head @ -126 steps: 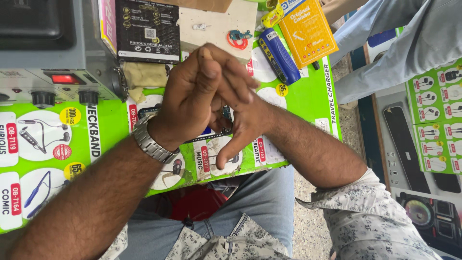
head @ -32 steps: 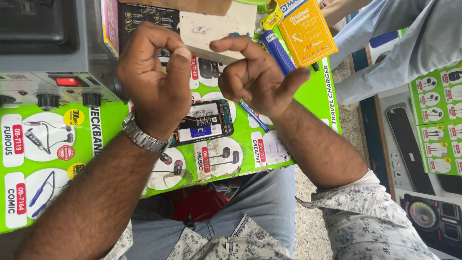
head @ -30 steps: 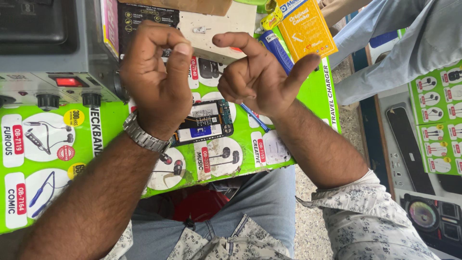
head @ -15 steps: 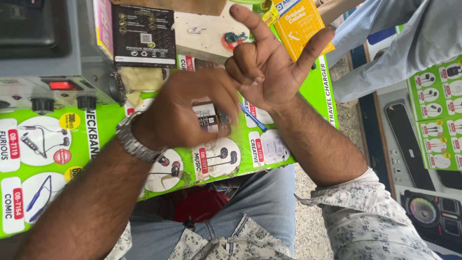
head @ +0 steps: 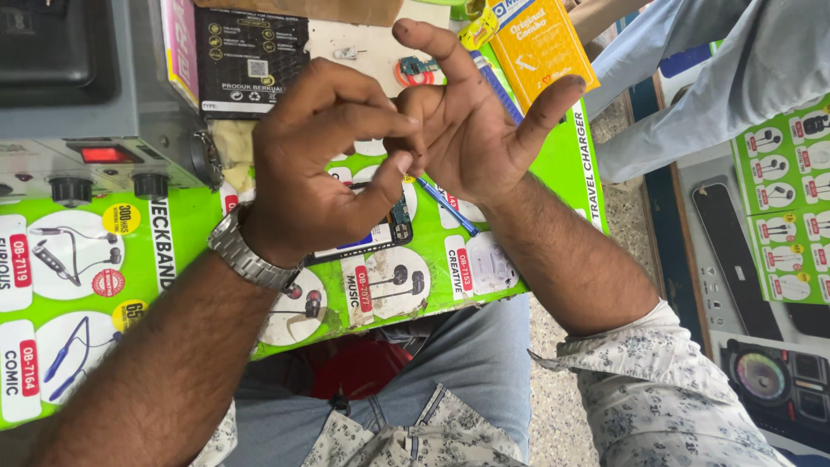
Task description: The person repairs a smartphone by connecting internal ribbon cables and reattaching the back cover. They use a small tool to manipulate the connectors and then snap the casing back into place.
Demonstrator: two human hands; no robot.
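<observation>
- The left hand (head: pixel 320 173) hides most of the opened phone (head: pixel 393 229) beneath it.
- Whatever its fingertips pinch against the right hand (head: pixel 471 130) is too small to tell.
- At nine o'clock, the grey bench unit (head: pixel 78 95) is cut off.

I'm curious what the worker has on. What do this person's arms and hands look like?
Both hands are bare, no gloves. The left hand has a silver metal watch with a link band on its wrist. The right hand has no rings showing; its arm wears a pale, floral-patterned shirt sleeve pushed up past the forearm.
</observation>
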